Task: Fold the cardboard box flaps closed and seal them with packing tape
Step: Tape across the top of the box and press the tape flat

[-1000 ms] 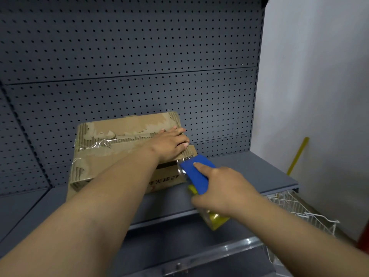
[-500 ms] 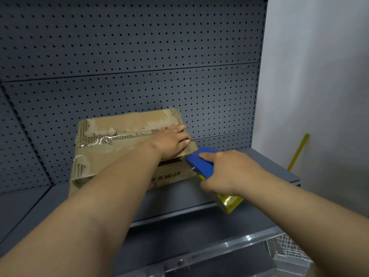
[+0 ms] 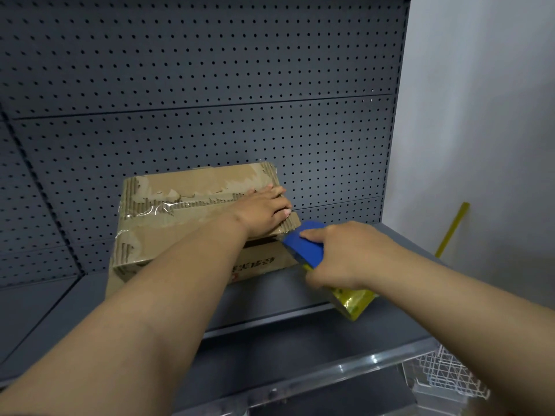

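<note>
A worn cardboard box (image 3: 168, 223) sits on a dark grey shelf (image 3: 300, 289), its top flaps folded down and a strip of clear tape running along the seam. My left hand (image 3: 264, 210) lies flat on the box top near its right end, fingers spread. My right hand (image 3: 345, 253) grips a blue tape dispenser (image 3: 306, 244) with a yellowish roll (image 3: 354, 301) below it. The dispenser's front edge touches the box's upper right corner, just below my left fingertips.
A dark pegboard wall (image 3: 210, 85) rises behind the box. A white wall (image 3: 480, 115) stands to the right, with a yellow stick (image 3: 453, 228) leaning on it. A white wire basket (image 3: 444, 376) sits low at the right, under the shelf's clear front rail (image 3: 330, 376).
My right hand has lifted the dispenser up and stayed at the box's right corner. The left hand still presses the top. The view has shifted slightly.
</note>
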`<control>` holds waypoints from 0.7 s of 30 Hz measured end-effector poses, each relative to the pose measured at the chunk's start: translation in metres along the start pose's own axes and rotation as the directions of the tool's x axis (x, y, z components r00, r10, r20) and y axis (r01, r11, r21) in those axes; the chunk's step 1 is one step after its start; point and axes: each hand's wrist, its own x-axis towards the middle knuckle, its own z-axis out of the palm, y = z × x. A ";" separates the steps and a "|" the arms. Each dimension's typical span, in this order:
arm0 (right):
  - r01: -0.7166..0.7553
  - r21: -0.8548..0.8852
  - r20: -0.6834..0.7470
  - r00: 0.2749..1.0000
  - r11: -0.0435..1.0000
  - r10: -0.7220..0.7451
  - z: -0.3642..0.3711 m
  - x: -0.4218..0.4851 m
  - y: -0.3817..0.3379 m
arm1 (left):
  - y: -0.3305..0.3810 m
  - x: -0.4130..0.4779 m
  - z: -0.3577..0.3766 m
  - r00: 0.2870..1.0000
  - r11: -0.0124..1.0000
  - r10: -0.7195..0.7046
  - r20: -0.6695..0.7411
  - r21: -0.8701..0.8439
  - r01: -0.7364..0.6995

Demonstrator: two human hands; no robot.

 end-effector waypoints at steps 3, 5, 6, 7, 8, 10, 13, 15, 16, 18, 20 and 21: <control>-0.010 0.103 0.070 0.998 0.995 0.002 -0.011 0.001 -0.001 | 0.002 0.001 0.001 1.000 1.000 -0.001 -0.001 -0.004 0.001; -0.033 0.086 0.097 0.995 0.996 0.025 -0.015 0.007 0.000 | 0.001 0.001 0.000 1.000 1.000 -0.005 0.000 0.001 0.005; -0.049 0.044 0.097 0.994 0.998 0.044 -0.013 0.010 0.000 | 0.001 0.001 0.001 1.000 1.000 -0.004 0.000 0.005 0.004; -0.072 0.003 0.095 0.993 0.997 0.071 -0.011 0.014 -0.001 | 0.002 0.001 0.000 1.000 1.000 -0.002 0.000 0.007 0.002; -0.079 -0.029 0.080 0.994 0.996 0.081 -0.010 0.018 -0.004 | 0.002 0.000 0.000 1.000 1.000 0.000 0.001 0.006 0.000; -0.056 -0.052 0.080 0.995 0.997 0.061 -0.010 0.023 -0.011 | 0.002 -0.001 0.000 1.000 1.000 0.001 -0.003 -0.001 -0.001; -0.014 0.125 0.341 0.939 0.992 -0.030 0.001 0.018 -0.017 | 0.001 -0.001 -0.003 1.000 1.000 0.003 -0.010 -0.006 -0.003; -0.045 0.092 0.363 0.932 0.995 0.008 0.026 0.009 -0.012 | -0.001 -0.002 -0.003 1.000 1.000 0.003 -0.007 -0.011 -0.004; -0.047 0.014 0.237 0.971 0.999 0.042 0.033 0.007 -0.003 | -0.001 -0.003 -0.002 1.000 1.000 0.002 -0.011 -0.013 -0.002; -0.106 -0.086 -0.045 0.994 0.991 0.102 0.030 0.009 0.021 | -0.001 -0.003 -0.002 1.000 1.000 0.002 -0.020 -0.008 -0.002; -0.178 0.029 -0.136 0.974 0.984 0.180 0.015 0.014 0.043 | -0.001 -0.005 -0.004 1.000 1.000 0.001 -0.007 0.012 -0.001; -0.204 0.063 -0.152 0.966 0.977 0.211 0.008 0.017 0.052 | -0.002 -0.006 -0.005 1.000 1.000 0.006 0.008 0.031 -0.006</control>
